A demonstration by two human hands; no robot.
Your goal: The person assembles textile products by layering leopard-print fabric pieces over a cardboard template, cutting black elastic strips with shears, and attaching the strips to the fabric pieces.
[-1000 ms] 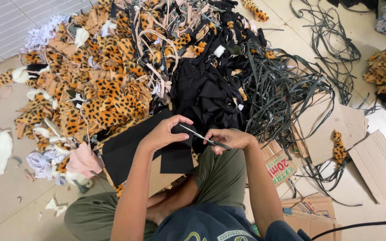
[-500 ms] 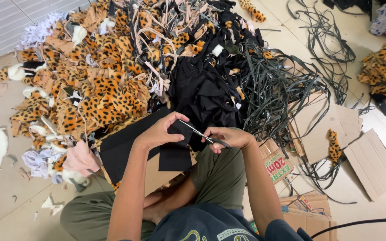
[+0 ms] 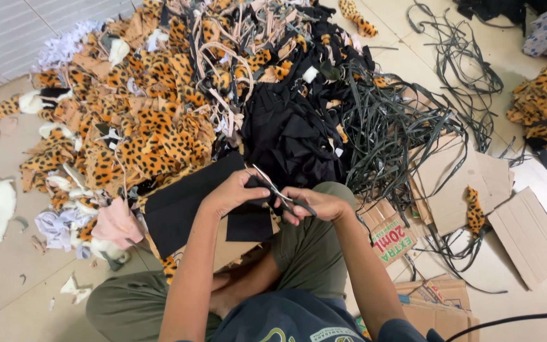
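Observation:
I sit cross-legged on the floor. My left hand (image 3: 234, 192) grips the edge of a flat black fabric sheet (image 3: 185, 202) that lies over my left knee. My right hand (image 3: 314, 204) holds a pair of scissors (image 3: 275, 189), its blades pointing up-left into the fabric's edge right beside my left fingers. A brown cardboard piece (image 3: 232, 248) shows under the black sheet.
A big heap of leopard-print scraps (image 3: 147, 120) fills the floor ahead and left, a pile of black cloth (image 3: 292, 130) lies in the middle, dark strips (image 3: 394, 126) tangle to the right. Flattened cardboard boxes (image 3: 514, 215) lie at right. White scraps (image 3: 0, 206) lie at far left.
Both hands stay on the black fabric; the scissors have worked slightly along its edge. My view has shifted a little.

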